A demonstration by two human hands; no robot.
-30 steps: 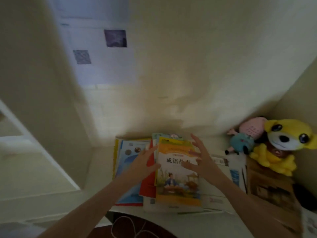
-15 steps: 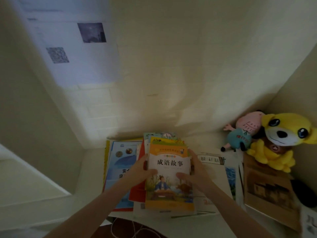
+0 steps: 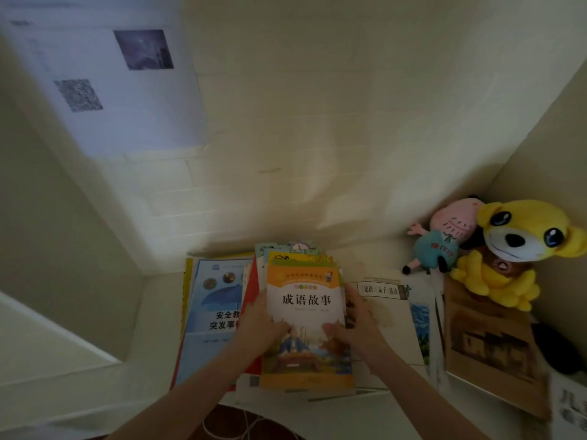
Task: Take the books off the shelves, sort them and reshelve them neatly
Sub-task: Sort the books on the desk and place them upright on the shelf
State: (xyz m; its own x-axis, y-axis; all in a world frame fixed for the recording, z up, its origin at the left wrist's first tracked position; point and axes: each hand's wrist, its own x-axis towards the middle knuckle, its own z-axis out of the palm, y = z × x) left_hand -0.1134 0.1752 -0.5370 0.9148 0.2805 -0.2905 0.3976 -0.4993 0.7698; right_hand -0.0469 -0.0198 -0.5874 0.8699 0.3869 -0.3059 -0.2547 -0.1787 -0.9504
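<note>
Blue book (image 3: 209,312): lying flat at the left of the worktop (image 3: 162,312), partly under the pile.
Left grip (image 3: 259,325): curling round the left edge of the orange book (image 3: 306,300), which is topping the middle pile, thumb pressing on the cover.
Right grip (image 3: 355,322): clasping its right edge likewise.
Progress: books lying out in piles; sorting seemingly proceeding, reshelving remaining.

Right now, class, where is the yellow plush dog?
Head view, far right corner: the yellow plush dog sits right of the pink doll, behind the brown book.
</note>
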